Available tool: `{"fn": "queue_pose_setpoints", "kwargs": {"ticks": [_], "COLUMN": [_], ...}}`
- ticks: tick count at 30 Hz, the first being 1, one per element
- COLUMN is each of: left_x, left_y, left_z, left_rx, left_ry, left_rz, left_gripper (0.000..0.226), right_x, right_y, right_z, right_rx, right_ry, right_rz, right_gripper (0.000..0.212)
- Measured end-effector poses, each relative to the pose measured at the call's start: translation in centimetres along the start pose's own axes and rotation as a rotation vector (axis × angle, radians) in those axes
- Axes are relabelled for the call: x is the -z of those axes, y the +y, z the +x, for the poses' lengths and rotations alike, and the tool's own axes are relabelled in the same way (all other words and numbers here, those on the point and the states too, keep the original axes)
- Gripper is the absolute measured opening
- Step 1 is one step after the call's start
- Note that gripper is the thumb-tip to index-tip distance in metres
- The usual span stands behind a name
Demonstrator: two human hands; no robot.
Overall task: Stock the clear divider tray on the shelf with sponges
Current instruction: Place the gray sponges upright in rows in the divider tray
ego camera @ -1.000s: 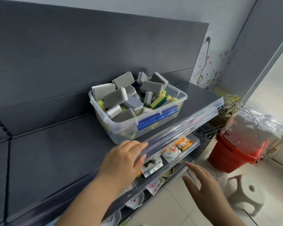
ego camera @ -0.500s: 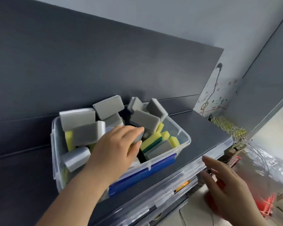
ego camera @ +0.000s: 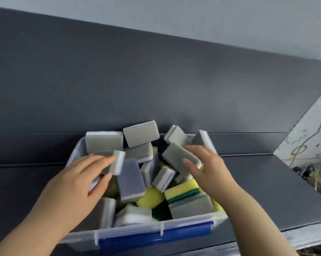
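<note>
Clear plastic tub (ego camera: 183, 223), clipped at the front rim with a blue latch (ego camera: 156, 237): sits on the dark grey shelf (ego camera: 266, 191), close against the dark back panel (ego camera: 156, 80). Brims past its rim with sponges, mostly grey pads backed in white, piled at all angles. Shows a yellow sponge with a green scouring layer (ego camera: 182, 191) low at the right front, and a blue-grey sponge (ego camera: 131, 180) tilted near the middle.

Left hand (ego camera: 76, 183): reaches in from the near side and pinches a grey-and-white sponge (ego camera: 118, 162) at the left of the heap, fingers along its far side, thumb underneath. Keeps that sponge tipped up on end, white edge facing right.

Right hand (ego camera: 209, 170): reaches in at the right of the heap and grips another grey sponge (ego camera: 176, 157), thumb flat on the grey face, fingers curled behind the far edge. Holds it tilted, above its neighbours.

Hands apart, with the blue-grey sponge lying between them.

Beyond the shelf's right end: a pale patterned wall (ego camera: 311, 137), with blurred pale strands below it, too soft to name.
</note>
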State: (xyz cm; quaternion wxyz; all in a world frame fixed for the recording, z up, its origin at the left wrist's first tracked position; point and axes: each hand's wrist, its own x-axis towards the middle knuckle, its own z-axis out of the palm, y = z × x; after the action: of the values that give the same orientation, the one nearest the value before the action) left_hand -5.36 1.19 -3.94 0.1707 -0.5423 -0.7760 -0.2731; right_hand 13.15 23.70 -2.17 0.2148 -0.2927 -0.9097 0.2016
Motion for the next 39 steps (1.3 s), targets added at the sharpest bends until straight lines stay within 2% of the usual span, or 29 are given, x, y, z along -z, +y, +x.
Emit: {"fn": "queue_pose_setpoints", "kwargs": {"ticks": [4, 9, 12, 15, 18, 22, 26, 29, 32, 34, 36, 39], "left_x": [1.4, 1.7, 1.3, 1.1, 0.7, 0.0, -0.5, -1.2, -1.2, -0.5, 0.1, -0.1], "left_y": [0.6, 1.8, 1.8, 2.2, 2.3, 0.9, -0.3, -0.9, -1.0, -0.8, -0.1, 1.4], "left_z": [-2.0, -3.3, -2.3, 0.1, 3.2, 6.6, 8.6, 9.7, 10.7, 11.5, 12.3, 12.7], "left_rx": [0.149, 0.262, 0.271, 0.159, 0.173, 0.132, 0.102, 0.075, 0.229, 0.359, 0.458, 0.595], "left_ry": [0.004, -0.005, -0.097, -0.187, -0.292, -0.550, -0.792, -0.855, -0.758, -0.529, -0.310, -0.168], "left_rz": [0.071, 0.181, 0.253, 0.290, 0.318, 0.447, 0.453, 0.356, 0.191, -0.011, -0.302, -0.722], "left_gripper": [0.047, 0.034, 0.040, 0.040, 0.048, 0.058, 0.074, 0.056, 0.043, 0.037, 0.029, 0.023], "right_x": [-1.4, -1.7, -1.3, -0.7, 0.0, 0.4, 1.0, 1.4, 1.8, 2.1, 2.2, 2.0], "right_y": [1.6, 1.7, 1.9, 2.1, 2.4, 3.2, 3.5, 3.8, 4.1, 4.3, 4.4, 4.2], "right_z": [5.0, 6.6, 6.0, 5.1, 4.1, 2.7, 1.2, 0.5, 0.3, 0.3, 0.5, 0.6], "right_rx": [-0.019, -0.091, -0.016, 0.045, 0.061, 0.073, 0.058, 0.016, -0.009, -0.044, -0.088, -0.106], "right_ry": [-0.235, -0.381, -0.356, -0.333, -0.348, -0.319, -0.215, -0.130, -0.005, 0.052, 0.072, 0.069], "right_rz": [-0.264, -0.254, -0.224, -0.168, -0.153, -0.160, -0.060, 0.077, 0.220, 0.306, 0.393, 0.459], "right_gripper": [0.038, 0.041, 0.054, 0.068, 0.077, 0.074, 0.075, 0.073, 0.053, 0.047, 0.046, 0.056]}}
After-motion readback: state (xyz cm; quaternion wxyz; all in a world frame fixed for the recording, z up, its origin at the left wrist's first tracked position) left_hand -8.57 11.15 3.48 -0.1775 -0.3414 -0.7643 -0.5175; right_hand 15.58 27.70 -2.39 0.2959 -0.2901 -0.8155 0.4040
